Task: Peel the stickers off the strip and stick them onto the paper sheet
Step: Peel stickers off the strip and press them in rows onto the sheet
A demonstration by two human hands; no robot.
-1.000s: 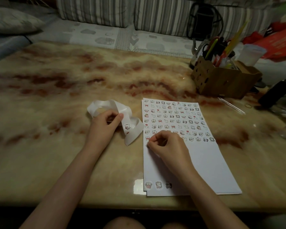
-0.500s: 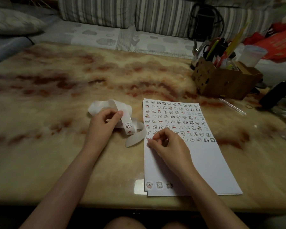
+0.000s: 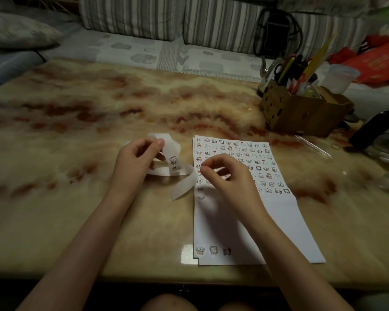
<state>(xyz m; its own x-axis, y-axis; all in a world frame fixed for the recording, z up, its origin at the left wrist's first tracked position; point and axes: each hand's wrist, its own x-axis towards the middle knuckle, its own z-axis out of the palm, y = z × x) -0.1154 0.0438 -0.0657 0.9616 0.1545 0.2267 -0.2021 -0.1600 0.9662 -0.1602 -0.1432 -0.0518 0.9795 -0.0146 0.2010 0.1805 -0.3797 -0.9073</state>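
Far left there's a grey pillow [image 3: 20, 30] on the sofa, and striped cushions [image 3: 133, 16] run along the back behind the table [image 3: 76, 113]. The table top is glossy marbled stone, cream with rusty red streaks, and the room is pretty dim.

Left of the middle, the left hand [image 3: 135, 162] is raised a bit off the table, with its thumb and fingers pinching the white strip [image 3: 184, 185]. The strip loops up over that hand, and its loose end curls down onto the table just beside the sheet. One little cartoon sticker [image 3: 173, 160] shows on the strip right by the fingers.

The paper sheet [image 3: 279, 221] lies flat just right of the strip, with its near edge close to the table's front edge. Its far half is packed with rows of stickers [image 3: 245, 153], and three more [image 3: 212, 250] sit in the near left corner.

The right hand [image 3: 229, 178] hovers over the sheet's left side, close to the strip. Its fingers are curled with thumb and forefinger tips together, but it's blurry, so I can't tell if anything is between them.

Further right at the back, a cardboard box [image 3: 301, 113] is stuffed with pens and scissors. There's a black bag [image 3: 276, 30] on the sofa behind it and a cloudy plastic cup [image 3: 339, 77] beside it. A rubber band [image 3: 335, 146] lies on the table, with red bags [image 3: 380, 61] and a dark thing [image 3: 373, 129] at the far right edge.
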